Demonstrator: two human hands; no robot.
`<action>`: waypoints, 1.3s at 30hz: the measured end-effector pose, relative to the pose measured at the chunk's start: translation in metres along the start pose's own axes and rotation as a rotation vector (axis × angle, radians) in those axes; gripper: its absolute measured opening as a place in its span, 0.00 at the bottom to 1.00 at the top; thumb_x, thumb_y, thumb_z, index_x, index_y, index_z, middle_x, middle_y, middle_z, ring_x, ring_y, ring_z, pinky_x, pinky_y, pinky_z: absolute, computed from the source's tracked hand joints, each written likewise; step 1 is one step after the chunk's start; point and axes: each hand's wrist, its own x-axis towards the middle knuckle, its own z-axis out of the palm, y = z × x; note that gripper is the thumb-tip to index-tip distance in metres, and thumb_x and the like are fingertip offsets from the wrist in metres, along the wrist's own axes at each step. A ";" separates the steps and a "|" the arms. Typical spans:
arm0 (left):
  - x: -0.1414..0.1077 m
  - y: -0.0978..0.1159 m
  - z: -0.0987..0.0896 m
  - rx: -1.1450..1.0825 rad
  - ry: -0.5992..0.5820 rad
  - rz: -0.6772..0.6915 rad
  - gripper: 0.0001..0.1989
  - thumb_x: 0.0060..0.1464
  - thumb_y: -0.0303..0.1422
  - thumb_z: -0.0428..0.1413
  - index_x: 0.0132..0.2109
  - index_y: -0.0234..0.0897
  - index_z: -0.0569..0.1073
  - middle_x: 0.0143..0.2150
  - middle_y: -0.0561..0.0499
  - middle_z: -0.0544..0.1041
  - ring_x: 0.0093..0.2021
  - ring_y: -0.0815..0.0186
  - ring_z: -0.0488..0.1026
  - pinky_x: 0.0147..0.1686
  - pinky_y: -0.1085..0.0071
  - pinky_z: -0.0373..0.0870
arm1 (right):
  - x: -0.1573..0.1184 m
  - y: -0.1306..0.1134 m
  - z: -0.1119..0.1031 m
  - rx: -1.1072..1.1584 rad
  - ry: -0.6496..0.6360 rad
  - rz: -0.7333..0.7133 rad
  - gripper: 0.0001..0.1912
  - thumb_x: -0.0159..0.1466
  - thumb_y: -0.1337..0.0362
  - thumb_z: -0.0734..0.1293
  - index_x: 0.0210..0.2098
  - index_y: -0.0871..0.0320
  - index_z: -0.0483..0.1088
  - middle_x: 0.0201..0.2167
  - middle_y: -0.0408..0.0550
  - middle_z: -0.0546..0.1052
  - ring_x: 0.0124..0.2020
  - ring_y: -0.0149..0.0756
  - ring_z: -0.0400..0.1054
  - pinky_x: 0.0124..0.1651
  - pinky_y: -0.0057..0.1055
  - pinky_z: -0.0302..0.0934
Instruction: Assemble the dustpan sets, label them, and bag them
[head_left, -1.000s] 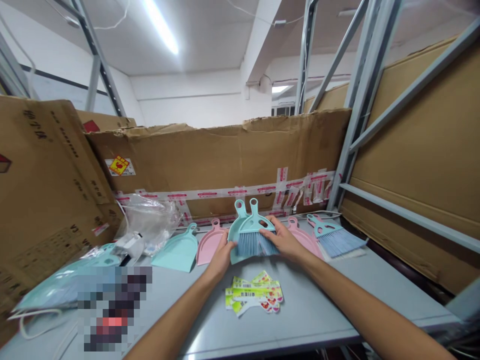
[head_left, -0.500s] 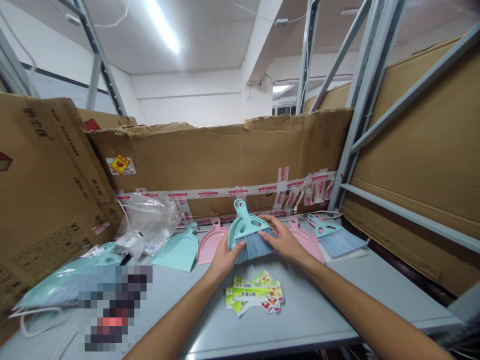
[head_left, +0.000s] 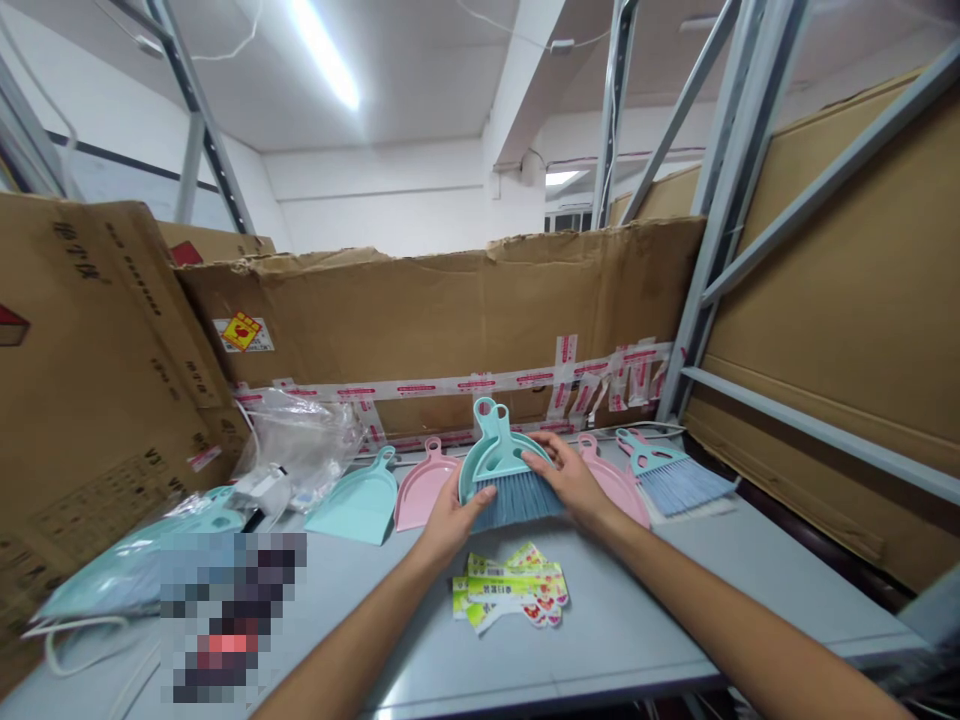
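A teal hand brush (head_left: 517, 495) with blue-grey bristles lies against a teal dustpan (head_left: 466, 470), both raised above the table with their handles pointing up. My left hand (head_left: 451, 515) grips the dustpan's left edge, its thumb over the bristles. On the other side, my right hand (head_left: 574, 480) holds the right edge of the pair, thumb on the brush head. Below them a small pile of green printed labels (head_left: 514, 590) lies on the grey table (head_left: 622, 640).
Left of my hands lie a pink dustpan (head_left: 421, 490), a teal dustpan (head_left: 356, 500) and clear plastic bags (head_left: 300, 435). To the right are another pink dustpan (head_left: 611, 485) and a brush (head_left: 675, 480). Cardboard (head_left: 450, 320) stands behind, beside metal posts.
The brush has turned more upright and shifted right against the dustpan, so the two handles now show side by side. Both hands keep their hold.
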 end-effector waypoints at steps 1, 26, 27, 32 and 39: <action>0.000 0.000 0.000 -0.006 -0.002 -0.007 0.34 0.59 0.50 0.71 0.67 0.44 0.75 0.67 0.41 0.80 0.69 0.41 0.75 0.70 0.46 0.70 | 0.000 0.002 0.001 0.083 -0.074 0.091 0.28 0.63 0.39 0.78 0.51 0.53 0.81 0.48 0.51 0.85 0.49 0.49 0.78 0.52 0.42 0.71; -0.002 0.033 -0.007 0.312 0.220 0.193 0.22 0.66 0.51 0.63 0.55 0.39 0.85 0.54 0.46 0.87 0.53 0.52 0.82 0.53 0.62 0.76 | -0.026 0.002 0.033 -0.096 -0.114 0.008 0.22 0.69 0.42 0.74 0.47 0.54 0.85 0.43 0.48 0.87 0.46 0.48 0.79 0.51 0.39 0.71; -0.002 0.034 -0.006 0.312 0.215 0.199 0.22 0.66 0.51 0.63 0.54 0.39 0.85 0.53 0.46 0.88 0.52 0.52 0.82 0.53 0.63 0.77 | -0.026 0.003 0.034 -0.096 -0.106 0.015 0.22 0.69 0.42 0.74 0.46 0.54 0.84 0.42 0.48 0.87 0.44 0.47 0.78 0.49 0.38 0.71; -0.003 0.034 -0.005 0.308 0.187 0.218 0.20 0.66 0.50 0.64 0.51 0.39 0.85 0.48 0.47 0.87 0.50 0.53 0.82 0.53 0.62 0.77 | -0.028 0.008 0.037 -0.085 -0.093 0.026 0.23 0.67 0.41 0.76 0.42 0.55 0.83 0.38 0.47 0.85 0.40 0.44 0.76 0.44 0.35 0.69; -0.004 0.034 -0.003 0.319 0.175 0.214 0.19 0.66 0.50 0.63 0.49 0.39 0.84 0.44 0.47 0.87 0.48 0.54 0.82 0.49 0.64 0.76 | -0.031 0.003 0.038 -0.137 -0.067 0.017 0.22 0.68 0.41 0.74 0.37 0.55 0.81 0.33 0.45 0.82 0.36 0.42 0.73 0.39 0.33 0.66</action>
